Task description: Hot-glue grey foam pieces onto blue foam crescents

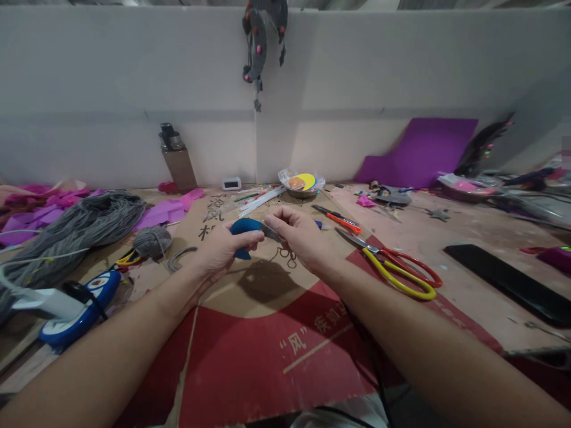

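Two bare hands work close together over the printed cardboard (250, 362), near the middle of the table. Left hand (223, 245): fingers closed on a blue piece (244, 225), smooth, thin and curved. Right hand (298, 235): thumb and fingers pinched narrow on a dark grey piece (270, 232), flat and slim, meeting the blue piece's right end. Whether the two are joined cannot be told.

Orientation: the blue piece arches upward, its long axis running roughly left to right, one tip bending down below the left thumb. The grey piece slants from far left to near right.

Outward, right side: a box cutter (348, 223) with an orange handle; near it, metal scissors (373, 249) with red and yellow loop handles, blades pointing far left; farther right, a glossy black slab (508, 282).

Left side: a fuzzy grey yarn ball (152, 242), a stranded grey skein (84, 223), and a blue-and-white plastic power strip (107, 286).

Far side: a round dish (304, 194) bearing wrapped items; a smooth purple sheet (428, 151) leans at the wall, right.
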Action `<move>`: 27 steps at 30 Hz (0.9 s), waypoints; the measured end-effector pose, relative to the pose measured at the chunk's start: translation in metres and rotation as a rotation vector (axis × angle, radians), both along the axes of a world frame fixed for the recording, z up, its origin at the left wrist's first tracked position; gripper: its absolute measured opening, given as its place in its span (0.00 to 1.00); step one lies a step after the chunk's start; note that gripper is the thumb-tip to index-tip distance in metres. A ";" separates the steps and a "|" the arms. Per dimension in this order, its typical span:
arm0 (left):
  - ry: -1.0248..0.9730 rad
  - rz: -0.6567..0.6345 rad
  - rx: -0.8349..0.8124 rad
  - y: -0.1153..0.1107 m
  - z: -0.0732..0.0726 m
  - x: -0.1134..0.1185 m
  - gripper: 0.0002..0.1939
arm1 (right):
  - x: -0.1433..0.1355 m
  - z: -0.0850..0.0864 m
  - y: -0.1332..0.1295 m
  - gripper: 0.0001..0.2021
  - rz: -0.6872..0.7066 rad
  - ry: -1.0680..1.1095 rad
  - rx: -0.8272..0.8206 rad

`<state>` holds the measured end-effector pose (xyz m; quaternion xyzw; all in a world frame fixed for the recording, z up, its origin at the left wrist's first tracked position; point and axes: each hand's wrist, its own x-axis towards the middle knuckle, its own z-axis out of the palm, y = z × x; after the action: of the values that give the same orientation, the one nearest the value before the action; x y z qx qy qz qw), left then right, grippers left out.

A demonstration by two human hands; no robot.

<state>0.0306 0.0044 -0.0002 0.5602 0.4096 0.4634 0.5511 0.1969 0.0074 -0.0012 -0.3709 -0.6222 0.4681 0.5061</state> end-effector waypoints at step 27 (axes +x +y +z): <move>-0.168 -0.027 -0.062 0.007 -0.006 -0.001 0.12 | 0.006 -0.001 0.002 0.14 0.051 0.006 -0.034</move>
<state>0.0291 0.0115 -0.0059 0.5076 0.3684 0.4884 0.6067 0.2031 0.0097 -0.0019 -0.3620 -0.6220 0.4926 0.4893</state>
